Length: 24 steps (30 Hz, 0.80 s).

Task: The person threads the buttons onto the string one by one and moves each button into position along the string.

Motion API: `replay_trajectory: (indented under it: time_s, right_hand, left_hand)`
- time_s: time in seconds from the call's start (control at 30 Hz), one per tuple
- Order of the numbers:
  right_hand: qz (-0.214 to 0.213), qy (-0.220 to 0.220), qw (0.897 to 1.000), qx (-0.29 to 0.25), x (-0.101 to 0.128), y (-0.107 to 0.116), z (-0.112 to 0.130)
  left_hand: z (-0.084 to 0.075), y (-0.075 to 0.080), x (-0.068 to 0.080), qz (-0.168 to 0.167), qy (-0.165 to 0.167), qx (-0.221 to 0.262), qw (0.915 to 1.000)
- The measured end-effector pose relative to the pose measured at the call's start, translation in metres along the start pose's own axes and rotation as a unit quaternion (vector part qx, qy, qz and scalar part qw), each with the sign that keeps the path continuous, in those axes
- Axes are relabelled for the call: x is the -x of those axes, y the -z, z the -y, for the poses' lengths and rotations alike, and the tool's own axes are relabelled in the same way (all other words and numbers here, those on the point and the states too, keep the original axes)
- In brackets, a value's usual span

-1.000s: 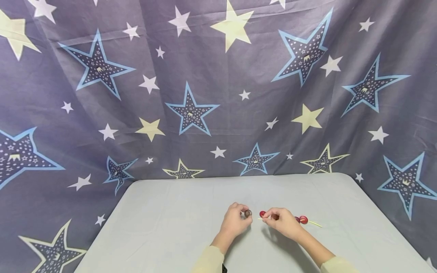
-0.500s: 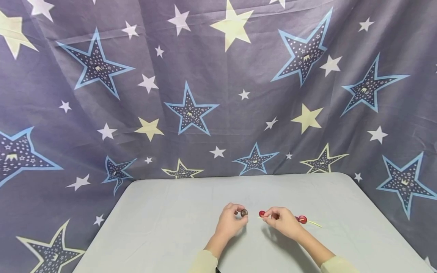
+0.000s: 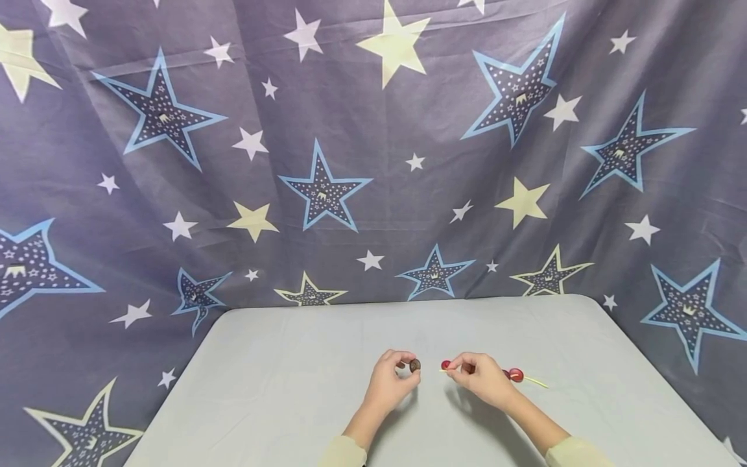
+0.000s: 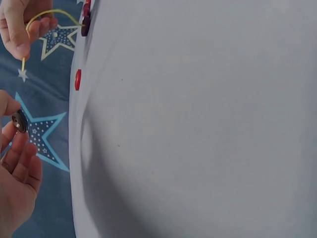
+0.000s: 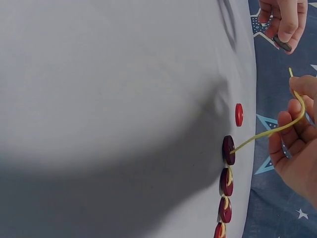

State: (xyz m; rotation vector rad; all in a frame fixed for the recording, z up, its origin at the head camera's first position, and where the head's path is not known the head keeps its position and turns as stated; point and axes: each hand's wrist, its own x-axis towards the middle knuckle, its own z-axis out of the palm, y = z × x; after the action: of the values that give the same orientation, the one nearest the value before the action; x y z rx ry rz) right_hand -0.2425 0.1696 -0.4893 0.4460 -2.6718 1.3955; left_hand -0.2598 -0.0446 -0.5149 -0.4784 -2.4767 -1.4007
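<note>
My left hand (image 3: 385, 383) pinches a dark brown button (image 4: 20, 121) between thumb and fingers, holding it up above the table. To its right, my right hand (image 3: 481, 379) pinches a yellow cord (image 5: 267, 133) close to its end; a short tip pokes out past the fingertips toward the brown button, with a gap between them. From that hand the cord curves down to a row of threaded buttons on the table, led by a dark purple button (image 5: 228, 149) with several dark red ones behind. A loose red button (image 5: 239, 115) stands out by itself near the row.
A pale cloth covers the table (image 3: 280, 376). Behind it hangs a dark star-patterned curtain (image 3: 362, 130). The cord's other end (image 3: 537, 383) trails out on the table right of my right hand, past a red button (image 3: 516, 375).
My left hand has drawn a little to the left with the brown button, widening the gap to the cord tip. My right hand stays nearly where it was.
</note>
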Motion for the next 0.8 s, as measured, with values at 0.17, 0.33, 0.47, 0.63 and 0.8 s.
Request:
replay_trajectory:
  time_s: [0.17,0.33,0.47,0.63,0.8]
  right_hand:
    - [-0.005,0.010,1.000,0.009,-0.0008,-0.0009,-0.0008]
    - [-0.005,0.013,1.000,0.009,-0.0015,-0.0022,0.0016]
    - [-0.011,0.022,1.000,0.002,-0.0018,-0.0039,0.0028]
    - [-0.014,0.037,0.999,-0.007,-0.0027,-0.0054,0.0029]
    - [-0.015,0.042,0.999,-0.015,-0.0029,-0.0067,0.0026]
  left_hand:
    - [-0.0019,-0.0005,0.0016,-0.001,0.006,0.027,0.9996]
    - [-0.0020,-0.0015,0.0035,0.001,0.036,0.078,0.9963]
    - [-0.0006,-0.0015,0.0040,0.012,0.073,0.129,0.9889]
    - [0.0003,-0.0015,0.0045,0.025,0.094,0.163,0.9819]
    - [-0.0009,-0.0037,0.0062,0.029,0.098,0.197,0.9751]
